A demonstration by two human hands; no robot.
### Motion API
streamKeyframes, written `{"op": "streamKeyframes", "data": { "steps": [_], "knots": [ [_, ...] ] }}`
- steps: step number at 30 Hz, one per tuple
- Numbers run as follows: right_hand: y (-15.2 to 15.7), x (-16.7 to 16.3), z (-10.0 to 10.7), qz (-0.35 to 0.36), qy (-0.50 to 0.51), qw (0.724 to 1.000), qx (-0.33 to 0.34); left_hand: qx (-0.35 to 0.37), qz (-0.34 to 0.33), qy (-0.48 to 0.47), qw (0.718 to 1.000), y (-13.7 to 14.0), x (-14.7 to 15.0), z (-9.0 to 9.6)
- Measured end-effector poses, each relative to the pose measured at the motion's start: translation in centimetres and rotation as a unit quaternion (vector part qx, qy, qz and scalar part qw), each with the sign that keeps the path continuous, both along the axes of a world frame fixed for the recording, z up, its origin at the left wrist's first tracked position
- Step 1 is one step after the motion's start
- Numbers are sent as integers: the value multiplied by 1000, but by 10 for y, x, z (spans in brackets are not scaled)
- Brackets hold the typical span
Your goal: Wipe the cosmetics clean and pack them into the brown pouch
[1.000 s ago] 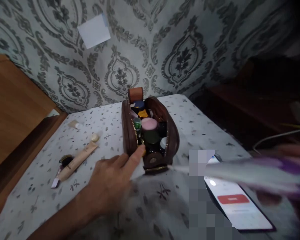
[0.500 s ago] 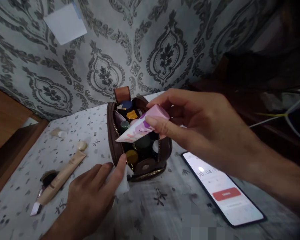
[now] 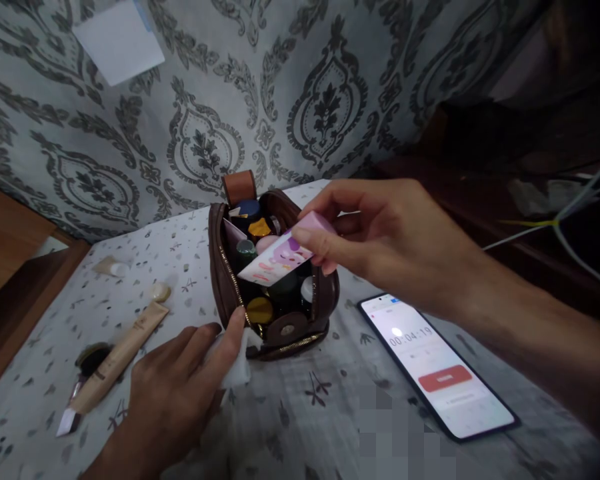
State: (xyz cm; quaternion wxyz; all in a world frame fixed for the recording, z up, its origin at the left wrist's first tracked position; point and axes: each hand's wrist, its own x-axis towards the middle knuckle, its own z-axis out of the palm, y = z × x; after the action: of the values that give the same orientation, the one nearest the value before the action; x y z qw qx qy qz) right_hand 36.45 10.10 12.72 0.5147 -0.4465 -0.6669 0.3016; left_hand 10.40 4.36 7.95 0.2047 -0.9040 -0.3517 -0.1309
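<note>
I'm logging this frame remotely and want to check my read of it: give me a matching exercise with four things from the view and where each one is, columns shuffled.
Things:
1. pink tube
2. phone
3. beige tube
4. white tissue

Places:
A. flat on the table, left of the brown pouch
B. under the left hand, by the pouch's near corner
C. pinched in the right hand, over the open pouch
D. flat on the table, right of the pouch, screen lit

Pairs: 1-C, 2-D, 3-A, 4-B
</note>
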Motion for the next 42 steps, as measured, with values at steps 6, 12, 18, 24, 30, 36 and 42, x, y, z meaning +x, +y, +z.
{"op": "streamKeyframes", "data": {
  "steps": [6,12,18,24,30,36,42],
  "knots": [
    [1,-23,-6,11,-115,993,-6,12,-6,0,1000,0,0,1],
    [13,-42,-6,15,-272,962,8,15,-12,4,1000,0,1,1],
    [24,-54,-4,110,-426,898,-16,1,-9,-1,1000,0,0,0],
    [27,-54,-5,143,-452,880,14,-14,8,1,1000,1,-1,-1],
    [24,-50,1,130,-430,894,-4,-17,14,3,1000,0,0,-3],
    [25,-53,0,138,-475,869,1,-9,11,-23,1000,1,3,-5],
    [21,-51,8,135,-494,859,-2,-11,15,-29,999,-2,5,-5]
  ]
}}
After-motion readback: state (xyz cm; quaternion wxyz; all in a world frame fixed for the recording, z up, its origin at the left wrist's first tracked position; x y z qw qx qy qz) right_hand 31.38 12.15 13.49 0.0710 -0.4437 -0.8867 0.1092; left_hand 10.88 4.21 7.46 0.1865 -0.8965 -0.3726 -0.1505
